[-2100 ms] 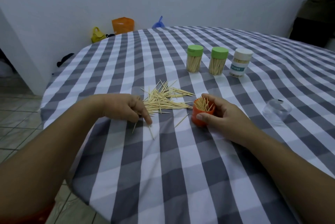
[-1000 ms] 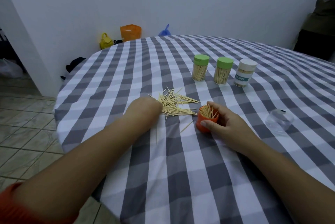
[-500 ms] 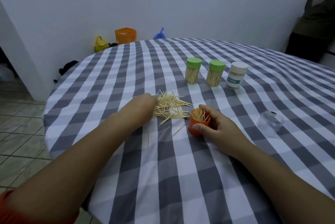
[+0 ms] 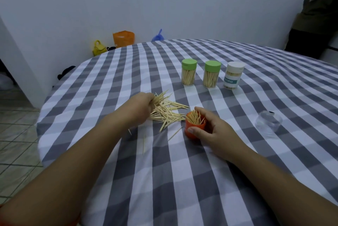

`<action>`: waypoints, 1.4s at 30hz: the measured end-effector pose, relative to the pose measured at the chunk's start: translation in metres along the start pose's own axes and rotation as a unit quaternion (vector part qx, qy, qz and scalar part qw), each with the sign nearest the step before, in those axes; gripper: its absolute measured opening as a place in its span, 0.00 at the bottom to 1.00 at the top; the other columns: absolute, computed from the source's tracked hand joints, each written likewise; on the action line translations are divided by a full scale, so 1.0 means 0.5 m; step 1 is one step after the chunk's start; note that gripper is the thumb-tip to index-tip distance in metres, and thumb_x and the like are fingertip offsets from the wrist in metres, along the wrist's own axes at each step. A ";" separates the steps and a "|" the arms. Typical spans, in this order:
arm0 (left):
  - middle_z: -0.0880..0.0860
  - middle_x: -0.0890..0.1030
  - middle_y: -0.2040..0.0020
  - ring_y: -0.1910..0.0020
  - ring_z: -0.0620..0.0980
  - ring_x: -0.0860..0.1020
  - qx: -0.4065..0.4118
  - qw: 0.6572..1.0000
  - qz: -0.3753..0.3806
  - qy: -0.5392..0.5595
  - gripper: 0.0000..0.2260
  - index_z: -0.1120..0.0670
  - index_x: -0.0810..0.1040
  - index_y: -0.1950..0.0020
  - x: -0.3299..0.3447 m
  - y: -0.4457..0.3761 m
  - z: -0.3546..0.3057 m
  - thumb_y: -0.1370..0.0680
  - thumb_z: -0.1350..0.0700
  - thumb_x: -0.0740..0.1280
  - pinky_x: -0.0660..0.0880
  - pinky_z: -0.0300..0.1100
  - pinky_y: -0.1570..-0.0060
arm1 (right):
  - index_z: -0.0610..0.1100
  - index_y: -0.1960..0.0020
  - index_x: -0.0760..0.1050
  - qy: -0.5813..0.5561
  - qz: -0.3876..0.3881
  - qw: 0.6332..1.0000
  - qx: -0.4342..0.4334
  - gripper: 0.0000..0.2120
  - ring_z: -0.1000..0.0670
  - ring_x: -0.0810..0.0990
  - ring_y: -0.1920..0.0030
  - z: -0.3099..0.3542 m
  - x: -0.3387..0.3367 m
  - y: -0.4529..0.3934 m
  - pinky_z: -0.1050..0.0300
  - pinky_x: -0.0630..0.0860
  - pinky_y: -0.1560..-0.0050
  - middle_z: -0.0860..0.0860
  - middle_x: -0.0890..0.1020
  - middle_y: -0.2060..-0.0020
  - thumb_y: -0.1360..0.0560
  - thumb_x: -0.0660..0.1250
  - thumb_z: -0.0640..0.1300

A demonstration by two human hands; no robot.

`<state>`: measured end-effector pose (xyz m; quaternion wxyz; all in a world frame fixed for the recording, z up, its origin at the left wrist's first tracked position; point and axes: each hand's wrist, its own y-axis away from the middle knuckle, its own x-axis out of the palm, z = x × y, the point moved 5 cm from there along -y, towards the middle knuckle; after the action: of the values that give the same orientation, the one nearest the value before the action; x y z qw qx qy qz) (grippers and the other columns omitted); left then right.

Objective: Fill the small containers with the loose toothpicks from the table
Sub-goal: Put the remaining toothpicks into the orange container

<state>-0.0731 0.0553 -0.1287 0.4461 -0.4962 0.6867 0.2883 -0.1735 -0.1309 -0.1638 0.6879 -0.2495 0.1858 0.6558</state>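
Grabbing toothpicks, holding the orange cup
Left hand (image 4: 140,105) grip closed round a bunch of toothpicks (image 4: 159,99), just above the pile (image 4: 168,114); right hand (image 4: 213,130) grip wrapped round the orange cup (image 4: 193,128), just right of the pile, on the tabletop (image 4: 164,180)

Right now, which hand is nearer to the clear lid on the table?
The right. The right hand holds the orange cup, with bare cloth between it and the clear lid. The left hand grips toothpicks beyond the cup, farther away.
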 end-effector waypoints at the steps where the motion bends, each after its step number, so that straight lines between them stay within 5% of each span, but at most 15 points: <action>1: 0.55 0.79 0.51 0.53 0.54 0.76 0.003 1.000 0.001 0.018 0.07 0.54 0.76 0.51 -0.002 -0.002 -0.002 0.20 0.61 0.59 0.72 0.46 0.55 | 0.55 0.26 0.58 0.003 0.002 1.000 -0.001 0.31 0.58 0.67 0.42 0.000 0.000 -0.001 0.64 0.68 0.43 0.53 0.68 0.31 0.25 0.67 0.50; 6: 0.48 0.77 0.54 0.54 0.45 0.74 0.022 0.991 0.007 0.128 0.06 0.50 0.77 0.48 -0.017 -0.015 -0.026 0.19 0.56 0.60 0.69 0.36 0.60 | 0.57 0.26 0.57 0.011 0.005 1.000 0.009 0.32 0.59 0.66 0.41 -0.008 0.005 -0.006 0.65 0.69 0.44 0.54 0.67 0.30 0.26 0.66 0.52; 10: 0.53 0.80 0.45 0.45 0.54 0.77 0.033 0.980 0.018 0.196 0.07 0.49 0.78 0.48 -0.021 -0.020 -0.048 0.19 0.55 0.60 0.73 0.49 0.44 | 0.57 0.26 0.56 0.011 0.006 1.000 0.011 0.32 0.58 0.67 0.40 -0.006 0.005 -0.005 0.65 0.69 0.44 0.54 0.66 0.29 0.26 0.66 0.52; 13: 0.50 0.81 0.47 0.47 0.52 0.78 0.043 0.973 0.036 0.225 0.07 0.51 0.77 0.49 -0.009 -0.022 -0.069 0.18 0.56 0.59 0.73 0.46 0.47 | 0.56 0.25 0.56 0.003 0.007 1.000 0.014 0.32 0.55 0.68 0.36 -0.004 0.003 -0.001 0.63 0.69 0.42 0.54 0.66 0.29 0.25 0.66 0.51; 18: 0.44 0.83 0.50 0.46 0.38 0.75 0.055 0.921 0.005 0.385 0.09 0.53 0.77 0.43 0.005 -0.003 -0.110 0.18 0.54 0.58 0.66 0.43 0.44 | 0.56 0.26 0.57 -0.001 0.000 1.000 0.009 0.33 0.58 0.67 0.38 -0.004 -0.001 0.001 0.63 0.69 0.40 0.55 0.67 0.30 0.26 0.67 0.52; 21: 0.47 0.84 0.49 0.42 0.48 0.78 0.067 0.884 0.002 0.462 0.08 0.50 0.77 0.46 0.036 0.014 -0.125 0.19 0.53 0.59 0.69 0.54 0.36 | 0.56 0.26 0.58 -0.007 -0.003 1.000 -0.002 0.32 0.57 0.70 0.36 -0.008 -0.001 0.000 0.64 0.70 0.40 0.56 0.70 0.33 0.27 0.67 0.53; 27: 0.51 0.83 0.49 0.48 0.45 0.81 0.115 0.894 0.052 0.430 0.07 0.52 0.77 0.48 0.082 0.026 -0.143 0.19 0.58 0.59 0.76 0.39 0.46 | 0.54 0.27 0.62 -0.020 -0.009 1.000 -0.022 0.30 0.57 0.73 0.38 -0.010 -0.001 -0.002 0.60 0.73 0.38 0.57 0.74 0.37 0.27 0.68 0.53; 35: 0.44 0.77 0.48 0.54 0.30 0.76 0.118 0.905 0.049 0.406 0.08 0.48 0.74 0.44 0.091 0.033 -0.145 0.18 0.53 0.58 0.73 0.24 0.55 | 0.55 0.29 0.63 -0.021 -0.014 0.999 -0.029 0.29 0.59 0.74 0.41 -0.007 -0.004 0.001 0.63 0.72 0.40 0.60 0.75 0.42 0.27 0.69 0.51; 39: 0.47 0.67 0.28 0.32 0.38 0.65 0.145 0.907 0.059 0.392 0.10 0.44 0.74 0.40 0.106 0.030 -0.153 0.18 0.50 0.56 0.62 0.40 0.30 | 0.56 0.32 0.66 -0.028 -0.014 0.999 -0.034 0.26 0.60 0.75 0.43 -0.007 -0.007 0.003 0.62 0.74 0.41 0.60 0.76 0.43 0.27 0.69 0.49; 42: 0.47 0.54 0.22 0.23 0.44 0.49 0.154 0.937 0.088 0.300 0.18 0.42 0.63 0.27 0.123 0.032 -0.159 0.17 0.47 0.53 0.49 0.50 0.24 | 0.58 0.37 0.70 -0.041 -0.013 0.998 -0.043 0.21 0.60 0.78 0.46 -0.010 -0.010 0.006 0.60 0.76 0.44 0.59 0.79 0.46 0.26 0.70 0.47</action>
<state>-0.1208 -0.0319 -0.1499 0.2633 -0.4226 0.8655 0.0548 -0.1762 -0.1377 -0.1652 0.6918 -0.2541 0.1261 0.6640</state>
